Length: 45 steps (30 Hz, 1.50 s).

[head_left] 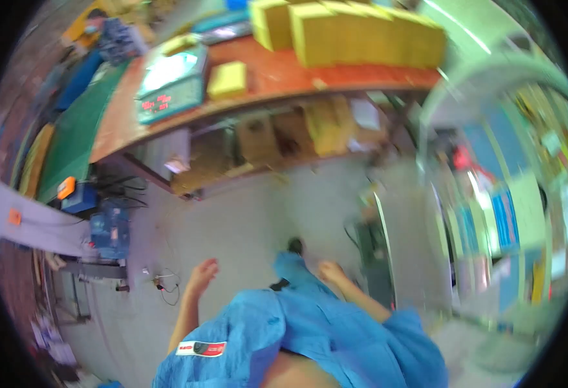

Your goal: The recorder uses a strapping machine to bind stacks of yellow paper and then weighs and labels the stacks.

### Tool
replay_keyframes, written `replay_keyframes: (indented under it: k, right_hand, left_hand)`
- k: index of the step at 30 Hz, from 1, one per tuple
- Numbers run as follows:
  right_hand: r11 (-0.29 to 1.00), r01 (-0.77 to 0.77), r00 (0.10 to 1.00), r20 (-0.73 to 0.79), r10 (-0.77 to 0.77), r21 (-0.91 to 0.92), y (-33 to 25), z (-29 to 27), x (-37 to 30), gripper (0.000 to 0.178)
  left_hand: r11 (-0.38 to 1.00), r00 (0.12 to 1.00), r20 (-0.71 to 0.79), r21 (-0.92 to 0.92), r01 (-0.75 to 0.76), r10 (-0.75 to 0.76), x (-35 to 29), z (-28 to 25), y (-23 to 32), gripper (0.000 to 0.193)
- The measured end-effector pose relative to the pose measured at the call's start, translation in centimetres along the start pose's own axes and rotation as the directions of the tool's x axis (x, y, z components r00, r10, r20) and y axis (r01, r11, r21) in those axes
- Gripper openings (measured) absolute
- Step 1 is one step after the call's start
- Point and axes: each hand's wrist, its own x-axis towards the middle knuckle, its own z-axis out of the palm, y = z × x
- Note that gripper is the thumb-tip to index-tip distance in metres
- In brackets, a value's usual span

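My left hand (202, 275) hangs over the grey floor (232, 223), touching nothing. Its fingers look loosely apart, and nothing shows in them. On the other side, my right hand (330, 270) hangs beside my leg; its fingers are too blurred to read, and no object shows in it. Both arms come out of blue short sleeves. Ahead stands a red-topped table (274, 76). On it are a digital scale (172, 84) with a red display, a single yellow box (228, 80) beside that, and a row of yellow boxes (368, 39) at the back.
Cartons (258, 139) sit under the table. A green-topped bench (80, 139) is at the left, with blue equipment (109, 233) below. Cables (167, 284) lie on the floor. To the right stand a grey panel (410, 239) and stacked packages (505, 216). A person (112, 39) is at the far left.
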Motion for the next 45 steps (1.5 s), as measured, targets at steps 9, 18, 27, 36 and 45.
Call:
replay_keyframes:
  k: [9,18,27,36,45]
  right_hand:
    - [0.994,0.067,0.997,-0.049,-0.063,0.083,-20.9,-4.0,9.9,0.024]
    - [0.941,0.18,0.978,-0.155,-0.14,0.288,-38.0,-6.2,17.6,0.027]
    - [0.841,0.39,0.867,0.16,-0.473,0.374,-60.2,-0.6,14.0,0.021]
    - [0.803,0.525,0.844,-0.052,-0.534,0.283,-76.5,-5.3,24.5,0.027]
    - [0.789,0.585,0.809,-0.074,-0.583,0.189,-82.4,-2.0,29.8,0.021]
  left_hand:
    - [0.964,0.954,-0.166,0.137,-0.228,0.249,12.9,-6.0,20.1,0.032]
    - [0.634,0.582,-0.282,0.499,-0.591,0.763,30.0,-14.4,38.8,0.017]
    - [0.206,0.7,0.082,0.926,-0.317,0.709,44.9,-17.4,47.7,0.08]
    - [0.123,0.538,0.272,0.8,-0.587,0.798,42.5,-13.0,49.8,0.071]
    - [0.254,0.599,0.035,0.884,-0.392,0.8,42.0,-13.4,49.2,0.082]
